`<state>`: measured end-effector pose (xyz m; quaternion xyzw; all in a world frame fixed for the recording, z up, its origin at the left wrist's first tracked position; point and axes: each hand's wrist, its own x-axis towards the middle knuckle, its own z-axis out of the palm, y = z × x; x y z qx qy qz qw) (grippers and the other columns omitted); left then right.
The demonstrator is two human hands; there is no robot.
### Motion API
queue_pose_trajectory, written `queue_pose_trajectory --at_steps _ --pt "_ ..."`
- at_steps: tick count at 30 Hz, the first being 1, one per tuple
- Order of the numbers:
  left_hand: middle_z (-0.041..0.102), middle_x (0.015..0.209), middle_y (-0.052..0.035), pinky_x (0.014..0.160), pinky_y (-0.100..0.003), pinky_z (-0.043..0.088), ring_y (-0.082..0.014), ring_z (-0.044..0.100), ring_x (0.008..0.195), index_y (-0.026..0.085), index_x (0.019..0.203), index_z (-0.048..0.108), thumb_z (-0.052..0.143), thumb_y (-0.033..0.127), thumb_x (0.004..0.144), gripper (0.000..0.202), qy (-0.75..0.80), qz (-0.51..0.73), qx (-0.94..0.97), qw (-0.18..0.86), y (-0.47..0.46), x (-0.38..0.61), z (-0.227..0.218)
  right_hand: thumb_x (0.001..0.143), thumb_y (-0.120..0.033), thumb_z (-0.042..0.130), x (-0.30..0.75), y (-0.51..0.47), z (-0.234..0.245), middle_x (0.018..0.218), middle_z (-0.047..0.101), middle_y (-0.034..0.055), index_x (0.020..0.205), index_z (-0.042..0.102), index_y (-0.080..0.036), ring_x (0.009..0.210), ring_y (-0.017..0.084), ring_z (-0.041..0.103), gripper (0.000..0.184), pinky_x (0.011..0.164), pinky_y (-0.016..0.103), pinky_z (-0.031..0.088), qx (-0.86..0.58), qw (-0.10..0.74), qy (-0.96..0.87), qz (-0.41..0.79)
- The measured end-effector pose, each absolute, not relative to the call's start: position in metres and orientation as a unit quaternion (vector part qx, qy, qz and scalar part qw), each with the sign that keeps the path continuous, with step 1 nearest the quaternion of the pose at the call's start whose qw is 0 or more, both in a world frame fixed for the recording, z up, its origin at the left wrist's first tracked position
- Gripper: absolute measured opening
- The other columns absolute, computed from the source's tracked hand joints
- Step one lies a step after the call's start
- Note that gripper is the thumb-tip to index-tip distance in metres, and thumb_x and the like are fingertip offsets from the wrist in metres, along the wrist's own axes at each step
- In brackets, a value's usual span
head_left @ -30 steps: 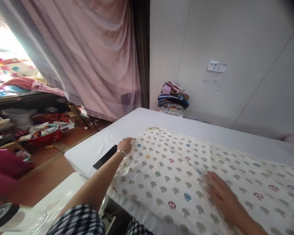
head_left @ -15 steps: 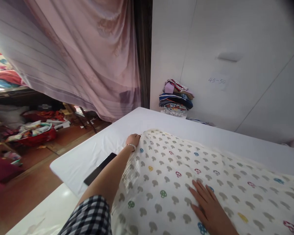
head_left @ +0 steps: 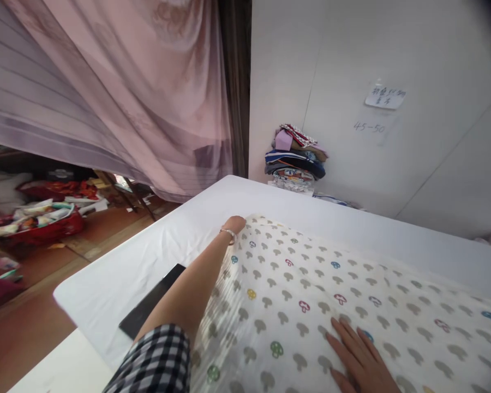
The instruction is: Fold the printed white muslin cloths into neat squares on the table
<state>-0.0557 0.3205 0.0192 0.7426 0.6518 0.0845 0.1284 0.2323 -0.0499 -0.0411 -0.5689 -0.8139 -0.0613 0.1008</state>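
A white pillow cover (head_left: 319, 284) printed with small grey and coloured mushrooms lies across the white table (head_left: 155, 251). My left hand (head_left: 234, 224) reaches out to the cover's far left corner and is closed on the cloth there; a thin bracelet sits on that wrist. My right hand (head_left: 360, 357) lies flat on the cover near the front, fingers stretched out and slightly apart. My left sleeve is black-and-white check.
A black phone (head_left: 151, 308) lies on the table left of my left arm. A stack of folded cloth (head_left: 297, 158) stands against the white wall at the table's far end. A pink curtain (head_left: 126, 93) hangs at left, with cluttered floor and a red basin (head_left: 45, 226) beyond.
My left hand has slid further along the cover's left edge toward the far corner. My right hand has stopped and lies flat. The view has shifted right.
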Motion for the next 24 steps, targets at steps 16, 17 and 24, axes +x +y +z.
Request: queue_pose_trajectory --at_steps 16,17,24 --pt "0.066 0.073 0.0037 0.063 -0.018 0.042 -0.0086 0.059 0.066 0.024 0.078 0.063 0.046 0.037 0.085 0.023 0.14 0.049 0.938 0.312 0.147 -0.025 0.047 0.084 -0.042 0.048 0.235 -0.05 -0.044 0.141 0.035 0.0022 0.135 0.034 -0.034 0.124 0.027 0.038 0.054 0.095 0.046 0.041 -0.553 0.122 -0.821 -0.065" --pt "0.066 0.073 0.0035 0.064 -0.018 0.043 -0.0088 0.059 0.066 0.024 0.078 0.063 0.045 0.038 0.086 0.024 0.16 0.043 0.935 0.314 0.145 -0.029 0.049 0.084 -0.043 0.048 0.235 -0.05 -0.044 0.141 0.034 0.0021 0.135 0.034 -0.034 0.125 0.028 0.038 0.054 0.096 0.046 0.04 -0.558 0.123 -0.819 -0.057" --pt "0.06 0.106 -0.0062 0.084 -0.032 0.04 -0.0198 0.053 0.102 0.025 0.101 0.061 0.05 0.02 0.08 0.025 0.548 0.05 0.833 0.053 0.239 -0.063 0.041 0.085 -0.042 0.047 0.235 -0.052 -0.049 0.142 0.031 -0.0006 0.135 0.034 -0.036 0.127 0.028 0.034 0.052 0.101 0.048 0.034 -0.573 0.137 -0.808 -0.007"
